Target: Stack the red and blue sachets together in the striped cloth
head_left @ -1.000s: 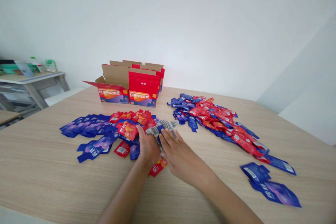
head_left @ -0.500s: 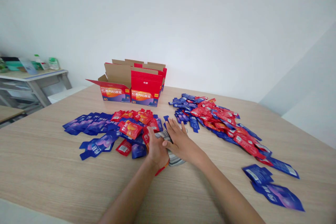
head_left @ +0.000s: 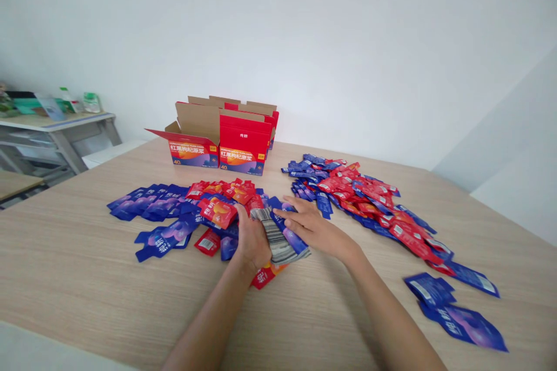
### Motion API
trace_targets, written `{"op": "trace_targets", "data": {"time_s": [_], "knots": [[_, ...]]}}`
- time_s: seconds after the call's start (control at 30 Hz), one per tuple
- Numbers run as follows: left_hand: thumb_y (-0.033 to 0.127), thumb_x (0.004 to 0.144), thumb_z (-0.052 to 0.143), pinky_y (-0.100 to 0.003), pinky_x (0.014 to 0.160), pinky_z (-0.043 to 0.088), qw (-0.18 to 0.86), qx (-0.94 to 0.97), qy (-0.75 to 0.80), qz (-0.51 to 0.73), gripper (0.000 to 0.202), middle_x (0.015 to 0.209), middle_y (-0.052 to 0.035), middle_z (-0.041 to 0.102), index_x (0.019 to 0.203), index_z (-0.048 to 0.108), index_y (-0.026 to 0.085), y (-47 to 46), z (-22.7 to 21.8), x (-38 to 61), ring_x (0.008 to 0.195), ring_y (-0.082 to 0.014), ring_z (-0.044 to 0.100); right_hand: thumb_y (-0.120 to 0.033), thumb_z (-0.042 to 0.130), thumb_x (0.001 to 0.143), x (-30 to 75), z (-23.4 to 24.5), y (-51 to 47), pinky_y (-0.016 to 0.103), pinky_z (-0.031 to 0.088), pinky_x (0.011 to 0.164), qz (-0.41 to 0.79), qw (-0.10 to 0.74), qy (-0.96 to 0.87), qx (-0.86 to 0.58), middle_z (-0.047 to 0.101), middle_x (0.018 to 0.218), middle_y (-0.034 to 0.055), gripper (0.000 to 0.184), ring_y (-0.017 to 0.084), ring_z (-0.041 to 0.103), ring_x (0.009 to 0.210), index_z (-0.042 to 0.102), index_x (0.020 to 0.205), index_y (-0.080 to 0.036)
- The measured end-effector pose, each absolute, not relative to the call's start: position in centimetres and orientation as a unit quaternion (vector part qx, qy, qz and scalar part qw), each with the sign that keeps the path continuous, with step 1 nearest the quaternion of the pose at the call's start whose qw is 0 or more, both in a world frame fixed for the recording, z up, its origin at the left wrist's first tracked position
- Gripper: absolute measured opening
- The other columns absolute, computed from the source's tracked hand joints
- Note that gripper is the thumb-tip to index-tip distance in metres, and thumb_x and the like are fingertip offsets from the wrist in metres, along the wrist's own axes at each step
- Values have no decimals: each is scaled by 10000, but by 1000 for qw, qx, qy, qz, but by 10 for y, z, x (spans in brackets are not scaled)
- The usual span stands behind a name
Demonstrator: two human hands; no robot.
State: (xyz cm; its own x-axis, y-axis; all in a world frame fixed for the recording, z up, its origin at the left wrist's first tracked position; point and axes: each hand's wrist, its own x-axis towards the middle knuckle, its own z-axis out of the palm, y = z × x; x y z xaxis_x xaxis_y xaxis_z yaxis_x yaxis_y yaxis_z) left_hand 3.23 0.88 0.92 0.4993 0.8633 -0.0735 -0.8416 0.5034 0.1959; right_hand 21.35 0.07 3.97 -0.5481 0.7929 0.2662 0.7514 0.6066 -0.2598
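My left hand (head_left: 253, 242) is closed around one side of a grey striped cloth (head_left: 281, 247), thumb pointing up. A blue pouch (head_left: 292, 236) lies slanted over the cloth. My right hand (head_left: 319, 228) grips this pouch along its right side, thumb on its face and the other fingers partly hidden. Under my left hand and the cloth, a red pouch (head_left: 263, 276) pokes out on the table. Just beyond my left hand is a mixed heap of pouches, with a red pouch (head_left: 217, 213) on top and a blue pouch (head_left: 163, 238) at its near left.
Open red cartons (head_left: 242, 153) stand at the back against the wall. A long pile of red and blue pouches (head_left: 368, 191) runs along the right, with two loose blue pouches (head_left: 465, 324) nearer me. A side desk (head_left: 65, 122) holding bottles is far left.
My right hand has lifted off the cloth slightly and shifted right, and the blue pouch now shows on the cloth. My left hand has moved a little left, uncovering more of the cloth and the red pouch.
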Motion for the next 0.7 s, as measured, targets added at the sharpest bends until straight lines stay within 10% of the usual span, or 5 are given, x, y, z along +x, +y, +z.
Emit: {"op": "trace_targets", "data": {"time_s": [0.4, 0.7], "knots": [[802, 859, 363, -538, 993, 507, 870, 59, 81, 483, 770, 1156, -137, 735, 1203, 682, 192, 6, 2, 47, 1143, -334, 656, -298, 551, 997, 188, 4, 16, 507, 469, 1052, -106, 325, -817, -464, 569, 1334, 157, 363, 300, 557, 1238, 638, 1345, -242], [791, 864, 400, -550, 1107, 411, 882, 67, 82, 458, 786, 1240, -141, 717, 1284, 663, 181, -12, -6, 67, 1279, -345, 589, -333, 429, 1053, 190, 1, 13, 581, 368, 1110, -190, 389, -749, -501, 482, 1487, 160, 377, 307, 452, 1383, 561, 1396, -250]]}}
